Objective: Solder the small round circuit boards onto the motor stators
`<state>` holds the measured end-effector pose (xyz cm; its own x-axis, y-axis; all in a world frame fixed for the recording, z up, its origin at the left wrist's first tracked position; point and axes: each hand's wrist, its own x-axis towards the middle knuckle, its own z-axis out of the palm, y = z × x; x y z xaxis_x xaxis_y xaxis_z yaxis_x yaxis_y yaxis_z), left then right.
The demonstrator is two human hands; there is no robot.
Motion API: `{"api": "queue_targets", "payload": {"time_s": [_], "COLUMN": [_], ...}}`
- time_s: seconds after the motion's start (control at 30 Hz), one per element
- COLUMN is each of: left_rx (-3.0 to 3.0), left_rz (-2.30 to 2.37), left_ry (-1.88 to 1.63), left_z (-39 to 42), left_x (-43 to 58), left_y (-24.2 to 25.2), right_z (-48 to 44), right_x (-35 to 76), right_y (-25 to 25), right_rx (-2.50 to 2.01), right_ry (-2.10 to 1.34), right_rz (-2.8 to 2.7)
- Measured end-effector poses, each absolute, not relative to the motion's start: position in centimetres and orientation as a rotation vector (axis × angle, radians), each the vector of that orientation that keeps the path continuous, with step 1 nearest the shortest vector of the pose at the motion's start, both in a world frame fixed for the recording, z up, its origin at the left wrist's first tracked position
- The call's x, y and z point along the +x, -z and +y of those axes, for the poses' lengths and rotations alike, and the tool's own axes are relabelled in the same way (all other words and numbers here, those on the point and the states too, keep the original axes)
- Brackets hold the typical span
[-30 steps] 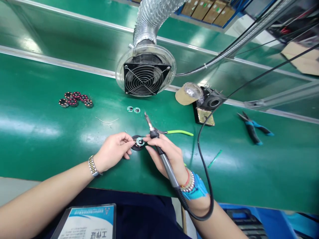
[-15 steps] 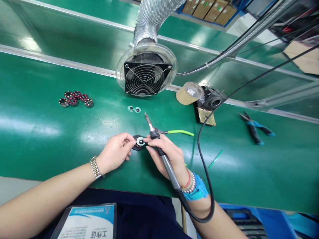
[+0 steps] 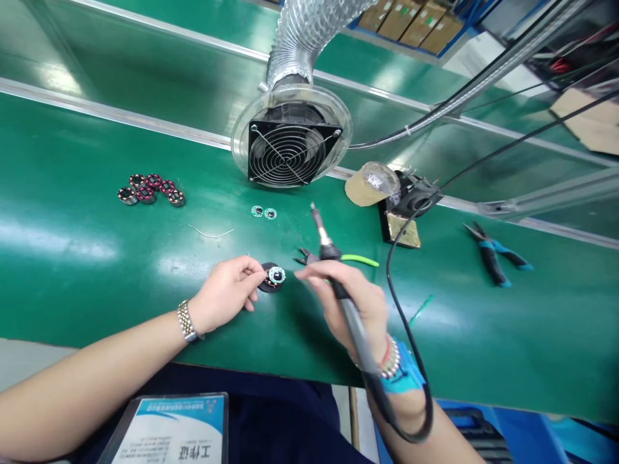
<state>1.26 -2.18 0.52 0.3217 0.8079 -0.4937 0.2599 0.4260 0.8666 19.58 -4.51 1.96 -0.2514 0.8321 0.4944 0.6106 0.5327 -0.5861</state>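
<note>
the left hand (image 3: 222, 290) is closed to a pinch, its fingertips (image 3: 251, 267) at the edge of a small round circuit board (image 3: 276, 277), which sits just beyond them on a black round holder (image 3: 267, 288). the right hand (image 3: 351, 303), a little blurred, grips a soldering iron (image 3: 355, 335) like a pen, its tip pointing up and away from the palm, and is apart from the board, which lies just to the left of this hand's fingers. a cable (image 3: 403, 328) runs from the iron past the right wrist, which wears a beaded bracelet (image 3: 393, 361) and a blue wrist strap (image 3: 403, 377). just beyond the right hand lie green-handled side cutters (image 3: 360, 260), and further off to its right are blue-handled pliers (image 3: 491, 263). beyond the left hand are a thin bent wire (image 3: 211, 232), two more small boards (image 3: 264, 212) and a cluster of round parts ringed in red (image 3: 149, 190). a metal wristwatch (image 3: 186, 320) circles the left wrist. beyond the right hand stand an iron stand (image 3: 403, 216) and a fume extractor fan (image 3: 294, 151), all on a green bench mat (image 3: 72, 283)
</note>
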Motion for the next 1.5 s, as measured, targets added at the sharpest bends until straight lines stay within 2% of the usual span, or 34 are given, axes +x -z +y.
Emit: {"api": "queue_targets", "payload": {"time_s": [0.2,0.73,1.2,1.4,1.5], "left_rx": [1.118,1.137,1.113,1.136,1.151], "left_rz": [1.208,1.147,1.124,1.146,1.149], "left_ry": [-0.487,-0.412,-0.392,-0.380,-0.381], "left_z": [-2.2,-1.8,-1.6,-1.6,-1.6], "left_x": [1.2,0.7,0.6,0.6,0.6], "left_y": [-0.5,-0.5,-0.4,-0.6,-0.5], "right_z": [-3.8,-4.5,-4.8,-4.4,-4.1], "right_x": [18.0,17.5,20.7,21.4,21.5], "right_y": [-0.6,0.8,-2.4,-3.3,-3.6], "right_rx": [-1.175,-1.261,-1.116,-1.142,-1.111], "right_ry": [-0.402,-0.436,-0.418,-0.798,-0.876], "right_rz": [-2.201,-2.027,-1.871,-1.722,-1.750]}}
